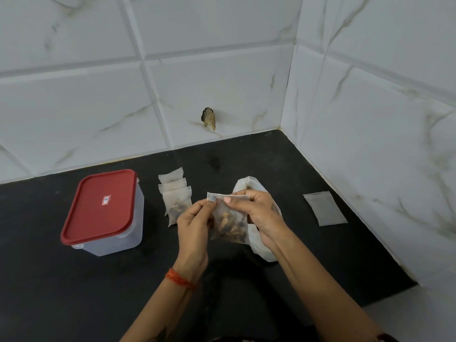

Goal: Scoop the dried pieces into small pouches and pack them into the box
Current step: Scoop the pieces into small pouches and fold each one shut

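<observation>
Both hands hold one small translucent pouch (229,218) above the black countertop (74,292), a little to the right of the red-lidded box (103,213). The left hand (193,230) pinches the pouch's upper left edge between thumb and fingertips, and the right hand (256,213) pinches the upper right edge the same way, so the top strip is stretched flat between them. The pouch hangs upright, and brown dried pieces (230,225) fill its lower half. A red thread bracelet (180,280) circles the left wrist.

The box is a clear plastic container with its red lid (98,206) shut, and a small label sits at the middle of the lid. Just to the right of the box, between it and the hands, three filled pouches (175,196) lie overlapping in a short row that runs away from the person; the nearest one shows dark contents. Farther right of the box, directly behind and beneath the held pouch, a larger white plastic bag (256,240) lies on the counter with its mouth open towards the wall. Well to the right of the box, past the bag, one flat empty pouch (325,208) lies alone near the side wall.

White marble-patterned tiles (222,82) cover both walls behind the box, and a rough hole (209,118) breaks one tile low on the back wall.
</observation>
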Demonstrator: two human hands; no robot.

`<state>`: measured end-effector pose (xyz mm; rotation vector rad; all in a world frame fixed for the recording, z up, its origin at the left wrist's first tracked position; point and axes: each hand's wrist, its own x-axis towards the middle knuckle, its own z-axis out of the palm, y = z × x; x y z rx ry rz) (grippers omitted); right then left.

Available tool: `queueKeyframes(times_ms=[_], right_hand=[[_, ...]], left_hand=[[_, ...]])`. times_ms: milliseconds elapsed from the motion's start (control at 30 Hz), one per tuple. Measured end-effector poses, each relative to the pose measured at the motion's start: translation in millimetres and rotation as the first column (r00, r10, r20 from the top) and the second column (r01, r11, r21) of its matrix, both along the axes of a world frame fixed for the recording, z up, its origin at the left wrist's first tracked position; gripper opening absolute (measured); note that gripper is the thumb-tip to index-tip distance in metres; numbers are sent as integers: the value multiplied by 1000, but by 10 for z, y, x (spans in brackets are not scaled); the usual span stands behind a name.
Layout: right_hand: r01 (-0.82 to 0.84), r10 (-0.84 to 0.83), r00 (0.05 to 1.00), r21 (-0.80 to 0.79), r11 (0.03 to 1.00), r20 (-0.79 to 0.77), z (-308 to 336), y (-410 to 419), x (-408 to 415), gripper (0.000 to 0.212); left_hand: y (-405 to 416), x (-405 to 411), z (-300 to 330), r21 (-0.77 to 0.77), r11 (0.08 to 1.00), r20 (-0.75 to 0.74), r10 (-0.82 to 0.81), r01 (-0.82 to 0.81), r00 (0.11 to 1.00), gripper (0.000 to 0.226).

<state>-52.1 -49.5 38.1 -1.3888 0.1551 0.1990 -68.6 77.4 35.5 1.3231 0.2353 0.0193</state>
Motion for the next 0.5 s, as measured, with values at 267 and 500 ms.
queueKeyframes(times_ms=[267,500], right_hand=[[30,-32,997,-26,999,-76,-1,-40,26,11],[-13,8,992,-33,999,-123,-19,-88,28,20]], left_hand=[[-10,-5,17,-19,999,-34,47,-48,998,35],[42,16,10,-101,992,-71,74,-81,995,43]])
